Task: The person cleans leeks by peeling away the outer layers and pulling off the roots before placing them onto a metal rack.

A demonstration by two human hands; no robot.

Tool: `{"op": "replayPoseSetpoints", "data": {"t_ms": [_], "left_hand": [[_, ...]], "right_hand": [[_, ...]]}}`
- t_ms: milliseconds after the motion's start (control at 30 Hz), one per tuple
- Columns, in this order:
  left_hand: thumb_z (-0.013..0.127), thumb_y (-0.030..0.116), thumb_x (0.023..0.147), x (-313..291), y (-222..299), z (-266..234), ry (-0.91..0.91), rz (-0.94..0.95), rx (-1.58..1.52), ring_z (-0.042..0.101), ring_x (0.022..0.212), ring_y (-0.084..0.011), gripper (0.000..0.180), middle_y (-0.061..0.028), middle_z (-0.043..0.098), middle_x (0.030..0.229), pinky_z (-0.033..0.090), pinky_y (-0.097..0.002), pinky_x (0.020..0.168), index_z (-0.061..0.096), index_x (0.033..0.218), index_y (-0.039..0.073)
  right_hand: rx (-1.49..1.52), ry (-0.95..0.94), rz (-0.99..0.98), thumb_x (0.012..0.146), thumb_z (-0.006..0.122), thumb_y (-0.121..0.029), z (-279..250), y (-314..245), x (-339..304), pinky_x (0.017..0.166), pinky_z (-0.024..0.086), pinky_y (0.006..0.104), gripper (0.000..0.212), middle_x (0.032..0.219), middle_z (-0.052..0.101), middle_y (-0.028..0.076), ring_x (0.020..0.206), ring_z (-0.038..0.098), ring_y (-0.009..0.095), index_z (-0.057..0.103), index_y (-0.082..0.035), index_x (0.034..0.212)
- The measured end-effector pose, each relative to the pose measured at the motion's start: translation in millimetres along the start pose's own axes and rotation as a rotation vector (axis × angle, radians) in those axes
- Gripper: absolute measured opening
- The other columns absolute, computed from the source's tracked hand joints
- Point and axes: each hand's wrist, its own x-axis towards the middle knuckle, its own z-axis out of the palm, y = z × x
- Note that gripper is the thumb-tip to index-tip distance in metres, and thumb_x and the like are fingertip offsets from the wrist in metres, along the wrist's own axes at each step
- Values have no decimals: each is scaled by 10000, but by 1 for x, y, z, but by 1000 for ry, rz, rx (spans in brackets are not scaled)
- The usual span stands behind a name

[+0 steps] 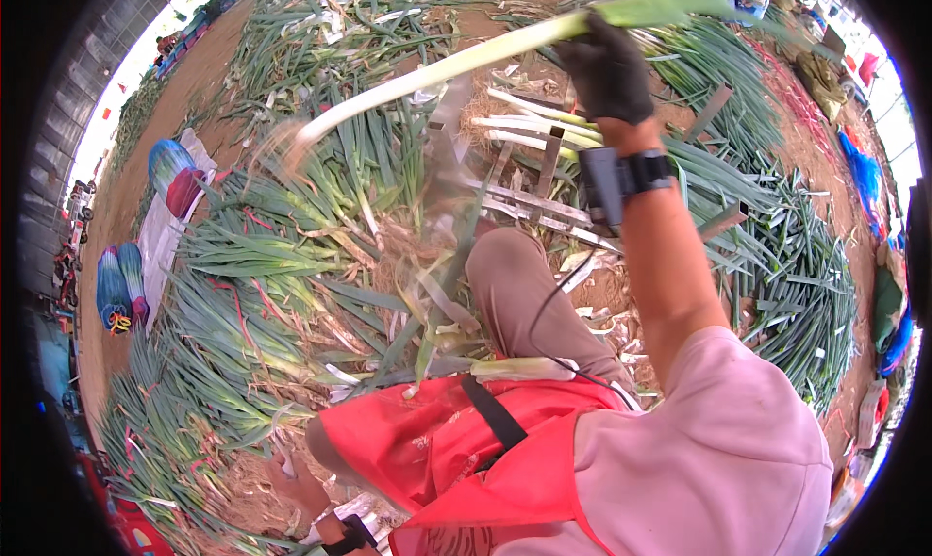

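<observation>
My right hand [607, 66], in a black glove, is raised at the upper right and closed around a long green onion [427, 76]. The onion's white stalk and roots point left, and its green top streaks to the right, blurred. Below that hand, several pale-stalked onions [544, 127] lie across a low metal rack [549, 163]. My left hand [296, 483] is low at the left, beside the heap of unsorted onions [257, 333]; motion smears its fingers. A pale stalk piece [524, 368] rests on my lap by the red apron [408, 435].
Green onions with leafy tops [796, 284] are piled on the right, and more are strewn at the far side [340, 42]. Blue and red bundles [175, 173] lie on the left. A thin dark cable [558, 289] hangs near my knee [515, 275]. Peelings litter the bare soil.
</observation>
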Motion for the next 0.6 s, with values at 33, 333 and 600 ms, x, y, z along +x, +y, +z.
{"op": "replayPoseSetpoints", "data": {"t_ms": [33,333,600], "left_hand": [[618,25,794,-1,-1,6,-9,11,8,521,750,-297,140,-134,513,823,421,-399,680,544,899,-31],[632,76,767,19,51,36,-172,-30,60,526,786,-307,196,-152,539,834,427,-417,724,561,901,-48],[646,437,871,34,44,52,-271,7,366,577,965,-405,564,-258,629,1027,461,-465,879,604,1105,-75]], "right_hand": [[-6,145,-65,903,603,-96,-24,-11,-1,778,521,375,70,786,630,81,729,624,218,594,-50,955],[-167,839,15,867,644,-162,-291,18,-26,661,552,406,100,720,568,48,623,571,208,566,-102,855],[-139,1049,108,880,641,-181,-349,50,-45,678,574,376,179,872,630,90,668,607,222,593,-83,1022]]}}
